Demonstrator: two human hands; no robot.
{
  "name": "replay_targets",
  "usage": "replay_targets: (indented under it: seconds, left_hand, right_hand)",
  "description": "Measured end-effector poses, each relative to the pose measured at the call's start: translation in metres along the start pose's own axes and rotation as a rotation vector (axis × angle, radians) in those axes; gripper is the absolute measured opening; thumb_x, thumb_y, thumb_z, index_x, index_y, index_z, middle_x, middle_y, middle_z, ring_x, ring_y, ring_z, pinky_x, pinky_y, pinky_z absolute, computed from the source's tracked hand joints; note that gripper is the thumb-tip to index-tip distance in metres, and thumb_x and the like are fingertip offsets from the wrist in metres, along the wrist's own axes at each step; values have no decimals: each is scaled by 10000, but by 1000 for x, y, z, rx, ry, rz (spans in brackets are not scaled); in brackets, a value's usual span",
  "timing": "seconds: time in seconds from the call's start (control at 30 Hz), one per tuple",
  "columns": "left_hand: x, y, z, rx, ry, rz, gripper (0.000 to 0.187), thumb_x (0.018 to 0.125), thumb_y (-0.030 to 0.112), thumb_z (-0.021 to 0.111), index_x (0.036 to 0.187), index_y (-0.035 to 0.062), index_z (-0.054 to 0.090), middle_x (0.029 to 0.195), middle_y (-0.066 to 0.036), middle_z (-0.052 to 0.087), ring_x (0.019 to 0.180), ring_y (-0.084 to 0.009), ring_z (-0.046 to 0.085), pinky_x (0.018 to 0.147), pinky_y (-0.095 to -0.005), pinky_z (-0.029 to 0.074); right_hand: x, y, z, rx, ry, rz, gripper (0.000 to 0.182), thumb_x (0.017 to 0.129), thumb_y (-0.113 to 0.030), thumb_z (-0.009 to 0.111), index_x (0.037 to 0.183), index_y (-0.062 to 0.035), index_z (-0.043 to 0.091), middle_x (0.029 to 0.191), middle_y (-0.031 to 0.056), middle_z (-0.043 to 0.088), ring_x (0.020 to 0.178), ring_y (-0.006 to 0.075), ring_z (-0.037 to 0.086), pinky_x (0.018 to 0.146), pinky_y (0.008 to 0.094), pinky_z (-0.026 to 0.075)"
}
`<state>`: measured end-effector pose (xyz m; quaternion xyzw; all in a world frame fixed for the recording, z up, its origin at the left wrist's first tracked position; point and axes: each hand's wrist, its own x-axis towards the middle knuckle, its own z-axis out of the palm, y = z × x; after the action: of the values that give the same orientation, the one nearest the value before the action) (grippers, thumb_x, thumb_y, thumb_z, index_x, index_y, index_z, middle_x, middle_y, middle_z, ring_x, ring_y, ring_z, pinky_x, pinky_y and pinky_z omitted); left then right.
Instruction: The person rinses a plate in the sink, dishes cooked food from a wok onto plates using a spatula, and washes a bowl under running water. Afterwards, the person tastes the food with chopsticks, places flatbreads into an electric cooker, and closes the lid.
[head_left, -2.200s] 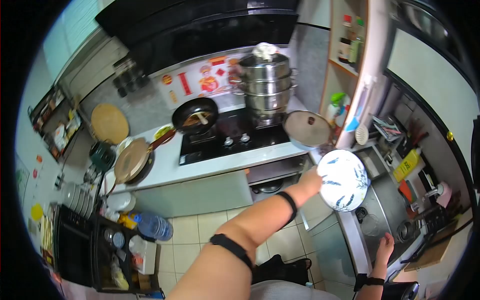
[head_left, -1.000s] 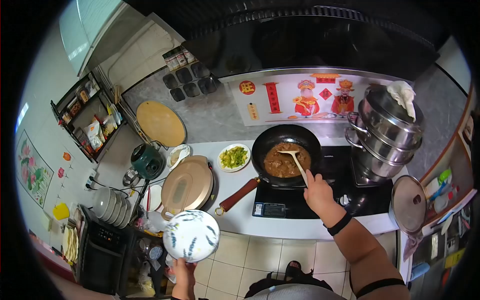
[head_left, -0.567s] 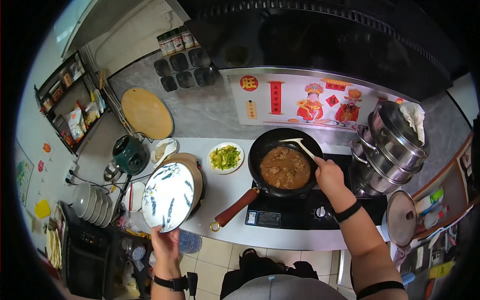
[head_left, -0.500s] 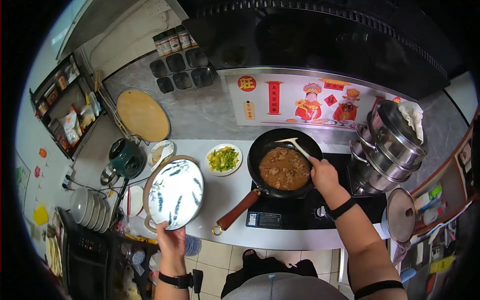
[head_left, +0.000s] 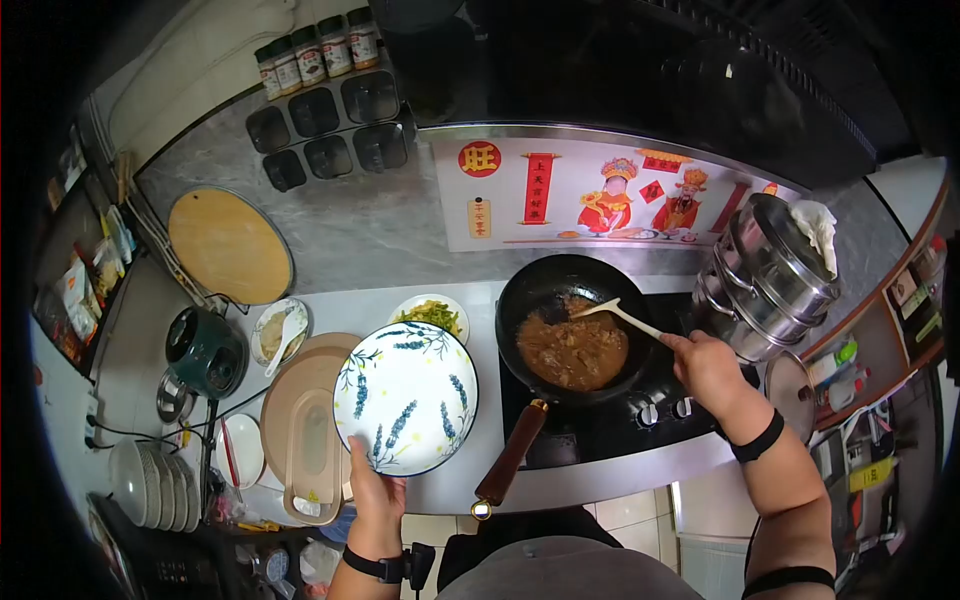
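Observation:
My left hand [head_left: 375, 503] grips the near rim of a white plate [head_left: 405, 400] with blue flower sprigs, its patterned face toward the camera. Nothing lies on the plate. Over the stove, my right hand [head_left: 703, 366] is closed round the handle of a pale spatula [head_left: 628, 318]. The spatula's tip is inside a black wok [head_left: 518, 290] at the edge of brown, saucy food [head_left: 575, 352]. A dish of chopped green and yellow food [head_left: 431, 313] is partly hidden behind the patterned plate.
A tan tray [head_left: 295, 400] lies left of the plate. The wok's wooden handle [head_left: 511, 455] juts past the counter edge. Stacked steel steamers [head_left: 765, 275] stand right of the wok, a glass lid [head_left: 791, 400] near them. A green cooker [head_left: 206, 350] stands at left.
The patterned plate has moved right, off the tan tray and toward the wok. My right hand has shifted right with the spatula, whose handle now points more sideways. The camera view has shifted.

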<state>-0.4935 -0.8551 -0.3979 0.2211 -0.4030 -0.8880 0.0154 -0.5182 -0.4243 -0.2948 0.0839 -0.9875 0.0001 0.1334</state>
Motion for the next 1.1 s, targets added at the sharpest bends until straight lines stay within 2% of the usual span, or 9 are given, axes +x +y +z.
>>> replay_targets:
  seconds: [0.17, 0.27, 0.43, 0.77, 0.83, 0.9, 1.0, 1.03, 1.1]
  left_hand:
    - [7, -3, 11, 5, -18, -5, 496, 924, 457, 397, 1232, 70, 432, 1091, -67, 598, 858, -178, 632, 553, -257, 507]
    - [1, -5, 28, -88, 84, 82, 501, 925, 457, 392, 1242, 71, 423, 1127, -74, 583, 907, -192, 623, 617, -278, 525]
    - [2, -9, 24, -72, 4, 85, 525, 921, 450, 407, 1288, 76, 379, 1231, -91, 517, 1051, -227, 567, 803, -353, 518]
    - [-1, -8, 15, -42, 22, 113, 588, 904, 492, 415, 1315, 76, 353, 1256, -79, 498, 1070, -222, 555, 814, -339, 513]
    - [-2, -7, 10, -23, 31, 104, 591, 903, 497, 414, 1316, 79, 352, 1253, -78, 500, 1068, -218, 556, 805, -325, 516]
    - [-2, -6, 6, -24, 51, 101, 591, 903, 497, 413, 1317, 79, 350, 1252, -77, 501, 1061, -216, 560, 792, -315, 521]
    - [-5, -5, 15, -50, 84, 135, 590, 904, 495, 412, 1315, 77, 349, 1245, -79, 506, 1043, -216, 571, 766, -301, 530]
    - [-6, -5, 18, -69, 88, 174, 587, 905, 494, 411, 1312, 75, 350, 1241, -83, 509, 1032, -217, 577, 754, -296, 535]
    - [0, -5, 4, -58, 61, 157, 579, 908, 487, 409, 1308, 73, 352, 1238, -88, 510, 1028, -223, 580, 758, -308, 536]
  right_hand:
    - [5, 13, 3, -108, -92, -45, 337, 701, -82, 591, 1034, -114, 635, 715, 108, 550, 622, 295, 577, 560, 392, 490]
    - [13, 16, -22, -121, -86, -47, 309, 691, -98, 603, 997, -107, 645, 688, 112, 552, 610, 290, 575, 548, 395, 483]
    - [45, 29, -37, -199, -114, -69, 234, 728, -121, 576, 949, -104, 651, 625, 119, 576, 628, 286, 597, 560, 410, 478]
    - [141, 40, -29, -498, -603, 96, 221, 770, -215, 582, 916, -89, 690, 929, 149, 654, 885, 288, 634, 736, 381, 503]
    - [150, 63, -25, -374, -857, 137, 269, 730, -255, 638, 921, -71, 687, 925, 124, 662, 871, 283, 631, 730, 377, 501]
    - [149, 109, 9, -362, -890, 150, 303, 695, -283, 677, 925, -86, 684, 879, 110, 669, 803, 273, 631, 695, 374, 496]
    - [125, 147, 35, -23, -971, 77, 247, 734, -304, 644, 922, -150, 689, 781, 76, 657, 714, 198, 611, 611, 366, 464]
    - [118, 123, 27, 35, -1002, 418, 242, 768, -343, 604, 907, -168, 698, 724, 51, 633, 684, 174, 587, 595, 348, 444]
    - [100, 97, 21, 227, -930, 519, 255, 782, -377, 578, 857, -170, 708, 652, 39, 593, 620, 171, 551, 582, 332, 429]
